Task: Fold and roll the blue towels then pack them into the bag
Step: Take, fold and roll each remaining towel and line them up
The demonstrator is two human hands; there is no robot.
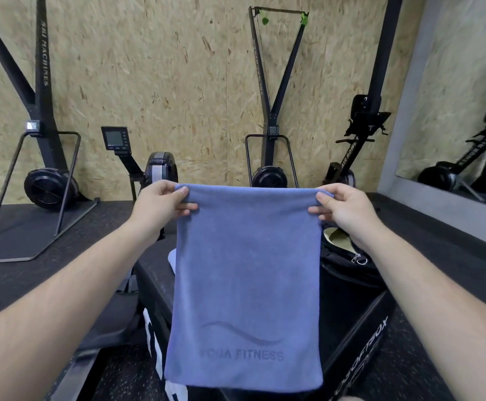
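A blue towel (246, 279) hangs flat in front of me, doubled over at its top edge, with a wave logo and "FITNESS" lettering near the bottom. My left hand (161, 205) pinches its top left corner and my right hand (343, 209) pinches its top right corner, both at the same height. Behind the towel's left edge a bit of another blue towel (172, 260) shows. To the right, partly hidden by the towel and my right forearm, lies a black bag (348, 264) with an open zipper and a pale lining.
The bag and the hidden towel rest on a black soft plyo box (360, 337) below me. Ski machines (43, 111) and rowing machines (155, 169) stand along the wooden wall behind. A mirror (467, 96) is on the right wall. Dark rubber floor surrounds the box.
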